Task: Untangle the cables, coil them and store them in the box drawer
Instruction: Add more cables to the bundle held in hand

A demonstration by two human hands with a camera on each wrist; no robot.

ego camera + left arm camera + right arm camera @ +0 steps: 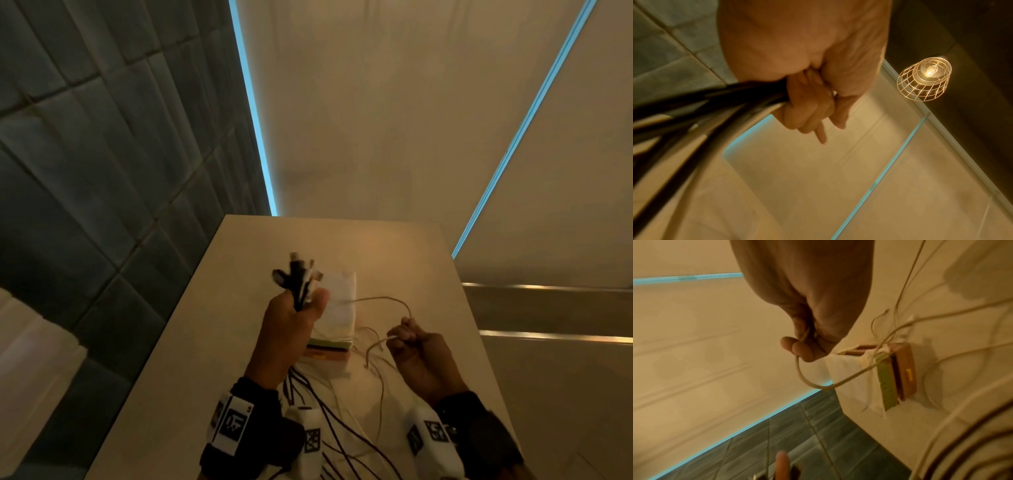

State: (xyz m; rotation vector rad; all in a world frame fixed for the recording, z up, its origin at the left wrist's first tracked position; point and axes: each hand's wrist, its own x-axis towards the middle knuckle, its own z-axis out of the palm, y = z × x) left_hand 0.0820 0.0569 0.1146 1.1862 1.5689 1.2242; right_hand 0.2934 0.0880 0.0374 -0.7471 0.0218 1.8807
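My left hand (pixel 294 315) is raised above the table and grips a bundle of cables (pixel 299 279); black and white plug ends stick up out of the fist. The left wrist view shows the fingers (pixel 807 104) curled round dark cables (pixel 705 104). Those cables trail down over the table (pixel 342 428) toward me. My right hand (pixel 411 346) pinches a thin white cable (pixel 383 299) that loops toward the box; its fingertips (pixel 799 348) press the white cable (pixel 813 385). The box drawer (pixel 337 315), white on top with green and brown layers, lies between the hands on the table.
The beige table (pixel 428 274) has its left edge beside a grey tiled wall (pixel 102 154). Blue light strips (pixel 253 102) run along pale panels beyond it. A wire-cage lamp (pixel 925 79) glows in the left wrist view. More loose white cables (pixel 962 363) lie right of the box.
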